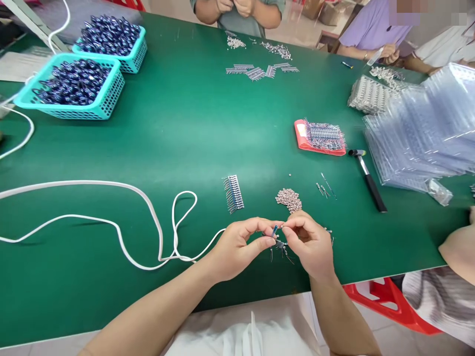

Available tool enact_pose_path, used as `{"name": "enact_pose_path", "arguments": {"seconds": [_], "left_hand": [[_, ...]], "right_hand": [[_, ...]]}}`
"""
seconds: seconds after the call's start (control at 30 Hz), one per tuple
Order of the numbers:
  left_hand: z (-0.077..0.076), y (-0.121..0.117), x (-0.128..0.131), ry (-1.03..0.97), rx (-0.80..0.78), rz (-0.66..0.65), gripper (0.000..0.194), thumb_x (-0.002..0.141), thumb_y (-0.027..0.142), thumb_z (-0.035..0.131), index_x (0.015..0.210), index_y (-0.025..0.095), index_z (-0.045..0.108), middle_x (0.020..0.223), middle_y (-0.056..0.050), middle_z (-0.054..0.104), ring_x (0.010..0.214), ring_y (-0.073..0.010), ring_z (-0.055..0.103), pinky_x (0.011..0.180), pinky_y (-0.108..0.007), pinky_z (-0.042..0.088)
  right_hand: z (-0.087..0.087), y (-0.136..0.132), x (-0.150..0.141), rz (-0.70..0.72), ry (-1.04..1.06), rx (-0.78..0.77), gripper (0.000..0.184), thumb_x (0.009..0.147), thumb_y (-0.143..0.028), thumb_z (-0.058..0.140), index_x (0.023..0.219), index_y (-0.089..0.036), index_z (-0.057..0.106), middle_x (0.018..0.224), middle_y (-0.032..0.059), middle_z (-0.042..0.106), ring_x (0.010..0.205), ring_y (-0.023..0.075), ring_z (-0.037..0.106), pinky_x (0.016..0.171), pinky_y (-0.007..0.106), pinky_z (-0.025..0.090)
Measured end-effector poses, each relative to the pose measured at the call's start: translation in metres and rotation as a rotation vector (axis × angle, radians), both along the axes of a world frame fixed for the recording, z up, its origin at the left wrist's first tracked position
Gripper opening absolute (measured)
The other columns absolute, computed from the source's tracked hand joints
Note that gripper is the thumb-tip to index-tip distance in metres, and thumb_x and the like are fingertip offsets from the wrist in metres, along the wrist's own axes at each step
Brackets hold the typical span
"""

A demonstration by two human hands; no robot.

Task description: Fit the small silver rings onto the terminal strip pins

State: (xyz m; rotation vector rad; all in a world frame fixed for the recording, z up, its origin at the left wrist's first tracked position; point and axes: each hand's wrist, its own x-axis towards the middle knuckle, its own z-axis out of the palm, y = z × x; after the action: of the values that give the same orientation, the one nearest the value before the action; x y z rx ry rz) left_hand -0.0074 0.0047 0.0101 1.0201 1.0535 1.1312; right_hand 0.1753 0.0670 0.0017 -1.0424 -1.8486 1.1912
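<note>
Pinching a blue piece (274, 231) in the left hand (234, 249), right hand (312, 247) closed alongside, white label (302, 130) on red packet (302, 144) unreadable.

A green table (156, 153) shone softly; a red chair (408, 314) stood at its near edge on tiled floor (415, 344), and cardboard boxes (329, 14) sat beyond the table.

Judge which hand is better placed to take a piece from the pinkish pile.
Probably the right hand: it is right beside the pinkish pile, while the left hand is farther away, its fingers pinching a small blue piece.
</note>
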Motion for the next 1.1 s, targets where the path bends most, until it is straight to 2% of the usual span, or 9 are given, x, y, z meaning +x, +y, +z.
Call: {"name": "enact_pose_path", "arguments": {"seconds": [0.17, 0.4, 0.83, 1.1], "left_hand": [[-0.0018, -0.0006, 0.0000, 0.046, 0.022, 0.014, 0.005, 0.091, 0.021, 0.061, 0.089, 0.018, 0.064, 0.120, -0.011, 0.071, 0.112, -0.0224, 0.064, 0.100, -0.039, 0.047], [0.0002, -0.0006, 0.0007, 0.054, -0.013, 0.016, 0.004, 0.089, 0.020, 0.062, 0.088, 0.018, 0.065, 0.119, -0.009, 0.071, 0.112, -0.0224, 0.064, 0.099, -0.038, 0.048], [-0.0013, 0.0012, 0.0013, -0.060, -0.102, 0.021, 0.005, 0.088, 0.021, 0.064, 0.087, 0.017, 0.065, 0.118, -0.011, 0.071, 0.111, -0.0235, 0.065, 0.100, -0.039, 0.049], [-0.0004, 0.0010, 0.0015, -0.141, -0.148, 0.024, 0.008, 0.087, 0.022, 0.066, 0.085, 0.016, 0.063, 0.108, -0.011, 0.072, 0.111, -0.0251, 0.064, 0.096, -0.040, 0.052]], "right_hand": [[-0.0048, -0.0016, -0.0050, -0.064, -0.026, 0.233, 0.012, 0.084, -0.010, 0.062, 0.085, -0.023, 0.062, 0.077, -0.0007, 0.056, 0.068, 0.0127, 0.053, 0.061, 0.027, 0.044], [-0.0068, -0.0034, -0.0042, -0.086, -0.077, 0.419, 0.019, 0.083, -0.009, 0.062, 0.095, -0.024, 0.062, 0.079, 0.0001, 0.058, 0.066, 0.0127, 0.057, 0.058, 0.028, 0.049], [-0.0101, -0.0030, -0.0027, -0.075, -0.126, 0.568, 0.031, 0.081, -0.004, 0.065, 0.104, -0.025, 0.061, 0.085, 0.0027, 0.062, 0.071, 0.0140, 0.062, 0.060, 0.029, 0.054], [-0.0098, -0.0030, -0.0020, -0.066, -0.165, 0.589, 0.028, 0.082, -0.007, 0.063, 0.103, -0.026, 0.062, 0.083, 0.0022, 0.063, 0.072, 0.0149, 0.063, 0.060, 0.029, 0.054]]}}
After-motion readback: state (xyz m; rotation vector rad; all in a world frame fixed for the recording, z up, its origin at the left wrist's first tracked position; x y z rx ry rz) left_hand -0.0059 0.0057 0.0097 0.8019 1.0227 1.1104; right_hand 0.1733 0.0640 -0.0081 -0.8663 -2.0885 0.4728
